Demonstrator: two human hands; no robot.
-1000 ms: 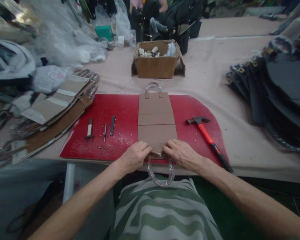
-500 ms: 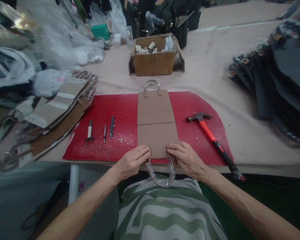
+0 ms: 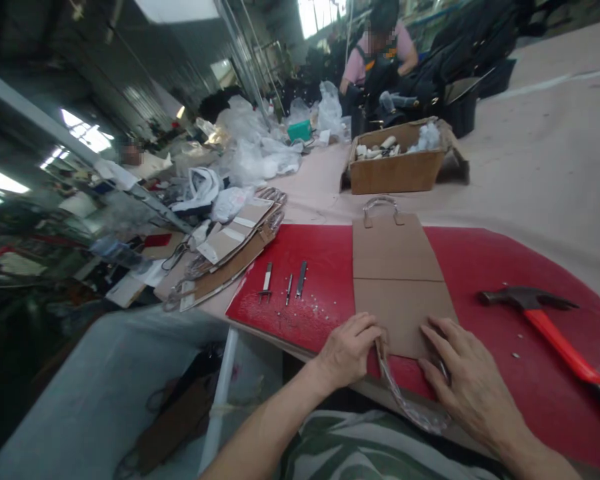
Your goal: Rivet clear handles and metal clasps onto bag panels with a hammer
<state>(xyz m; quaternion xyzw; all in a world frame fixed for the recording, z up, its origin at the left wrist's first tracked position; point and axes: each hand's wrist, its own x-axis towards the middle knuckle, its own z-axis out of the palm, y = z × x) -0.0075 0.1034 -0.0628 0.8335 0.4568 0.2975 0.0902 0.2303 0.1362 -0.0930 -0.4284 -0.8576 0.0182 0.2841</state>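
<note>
While the left hand [image 3: 349,352] pinches one of two wrapped handles [image 3: 394,387], the right hand [image 3: 473,380] lies, fingers spread, on one tan panel [image 3: 397,257] ahead of both; three metal tools [image 3: 301,280] lie leftward, one hammer [image 3: 555,331] rightward.

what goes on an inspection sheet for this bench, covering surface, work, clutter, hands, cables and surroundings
surface: red board on pale tabletop, small bits scattered
work: tan piece, wrapped near handle; hammer right, three small tools left
clutter: open cardboard box behind board; stacked tan pieces at left
hands: left hand pinches near handle's base; right hand on tan piece, grip unclear
cables: none clear enough to confirm
surroundings: person in pink beside black bags
</note>
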